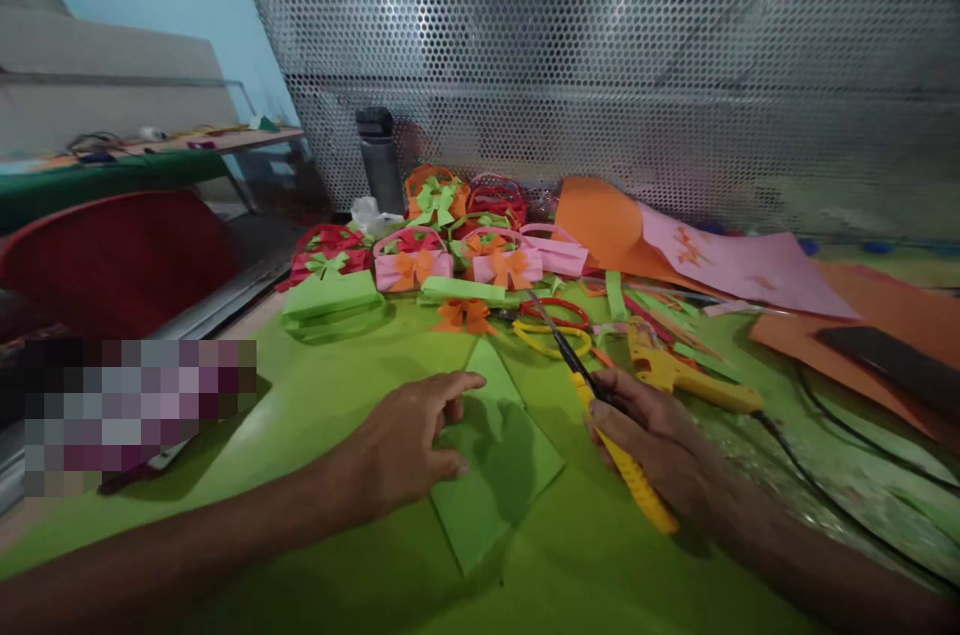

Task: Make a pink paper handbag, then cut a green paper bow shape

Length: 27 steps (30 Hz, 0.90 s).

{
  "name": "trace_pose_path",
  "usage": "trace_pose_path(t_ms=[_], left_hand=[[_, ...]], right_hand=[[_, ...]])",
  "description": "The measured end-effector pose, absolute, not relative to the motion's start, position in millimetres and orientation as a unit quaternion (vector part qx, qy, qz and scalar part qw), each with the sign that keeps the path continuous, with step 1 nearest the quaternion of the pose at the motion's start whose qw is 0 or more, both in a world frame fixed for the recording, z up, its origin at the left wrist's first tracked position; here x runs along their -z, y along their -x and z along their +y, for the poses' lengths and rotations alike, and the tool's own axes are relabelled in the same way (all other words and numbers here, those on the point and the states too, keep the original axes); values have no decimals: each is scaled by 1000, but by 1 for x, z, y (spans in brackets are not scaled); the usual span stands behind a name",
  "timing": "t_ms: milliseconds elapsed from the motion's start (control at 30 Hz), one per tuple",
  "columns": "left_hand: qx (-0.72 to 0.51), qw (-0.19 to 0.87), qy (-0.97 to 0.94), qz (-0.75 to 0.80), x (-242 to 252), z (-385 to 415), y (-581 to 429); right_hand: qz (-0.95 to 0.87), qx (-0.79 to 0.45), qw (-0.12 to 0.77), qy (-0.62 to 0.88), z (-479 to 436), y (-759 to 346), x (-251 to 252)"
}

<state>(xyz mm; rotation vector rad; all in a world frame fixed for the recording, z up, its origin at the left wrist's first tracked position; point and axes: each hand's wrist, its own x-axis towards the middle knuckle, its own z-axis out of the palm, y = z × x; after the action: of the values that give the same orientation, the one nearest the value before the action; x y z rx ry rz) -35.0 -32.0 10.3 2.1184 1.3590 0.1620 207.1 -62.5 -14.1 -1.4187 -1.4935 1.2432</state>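
A sheet of green paper lies at a slant on the green tabletop. Over its left edge hovers or rests my left hand, holding nothing, index finger stretched out and thumb apart; whether it touches the paper I cannot tell. My right hand grips a yellow and black utility knife, its blade pointing up and away to the left. Beyond the paper sits an orange paper bow. Near the blade lie scissors with red and yellow handles.
Small paper handbags with bows crowd the back, with a dark bottle behind them. A yellow glue gun and its cord lie at right, near orange sheets, a pink sheet and a dark phone. A red chair stands left.
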Motion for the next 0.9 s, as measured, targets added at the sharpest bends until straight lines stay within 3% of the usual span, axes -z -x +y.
trace_pose_path(t_ms=[167,333,467,733,900], left_hand=[[-68,295,-794,527,-6,-28,37],[-34,264,-811,521,-13,-30,32],[-82,286,-821,487,-12,-33,29],[-231,445,-728,468,-17,-34,29],[-260,391,-760,450,-19,-35,34]], right_hand=[[-613,-434,357,556,-62,-207,16],[-687,-275,269,616,-66,-204,15],[-697,-249,240,627,-69,-199,12],[-593,-394,352,607,-65,-195,9],[-569,-358,401,622,-62,-197,6]])
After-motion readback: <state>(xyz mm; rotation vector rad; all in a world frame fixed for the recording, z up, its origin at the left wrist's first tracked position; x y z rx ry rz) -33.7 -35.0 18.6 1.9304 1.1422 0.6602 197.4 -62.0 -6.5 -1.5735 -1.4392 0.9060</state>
